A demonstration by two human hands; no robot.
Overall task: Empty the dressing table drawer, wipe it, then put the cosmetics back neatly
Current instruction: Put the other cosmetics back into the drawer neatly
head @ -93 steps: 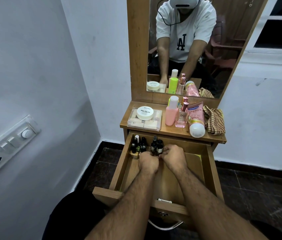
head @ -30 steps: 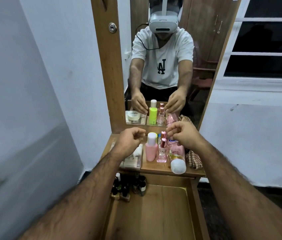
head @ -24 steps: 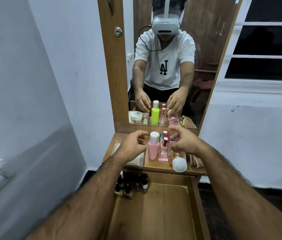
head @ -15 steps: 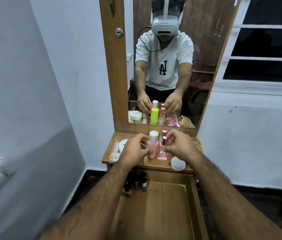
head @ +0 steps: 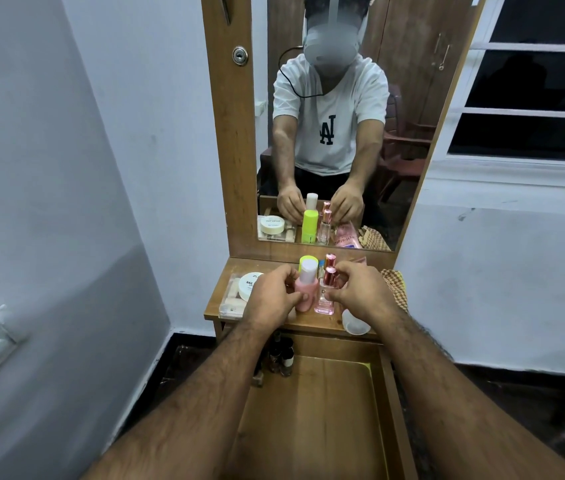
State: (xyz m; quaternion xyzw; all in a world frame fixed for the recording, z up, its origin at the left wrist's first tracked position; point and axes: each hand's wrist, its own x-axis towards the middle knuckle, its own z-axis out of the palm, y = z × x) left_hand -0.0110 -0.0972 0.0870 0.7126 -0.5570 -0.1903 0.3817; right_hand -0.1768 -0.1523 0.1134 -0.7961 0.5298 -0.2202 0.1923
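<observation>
The dressing table drawer (head: 315,410) stands pulled out below me, its wooden floor bare except for a few small dark bottles (head: 281,356) in the back left corner. On the tabletop (head: 263,266) above it, my left hand (head: 270,297) wraps around a pink bottle with a white cap (head: 307,289). My right hand (head: 360,294) pinches a clear perfume bottle with a rose-gold cap (head: 326,299) right beside it. A second rose-gold cap and a lime-green bottle (head: 303,262) stand just behind.
A clear box with a round white tin (head: 239,294) sits at the tabletop's left. A pink tube's white cap (head: 355,325) and a checked cloth (head: 395,282) lie on the right. The mirror (head: 412,98) rises behind. Walls close in on both sides.
My hands left the small bottles in the drawer and rose to the tabletop. Over the last second they closed in on the pink bottle and the perfume bottle.
</observation>
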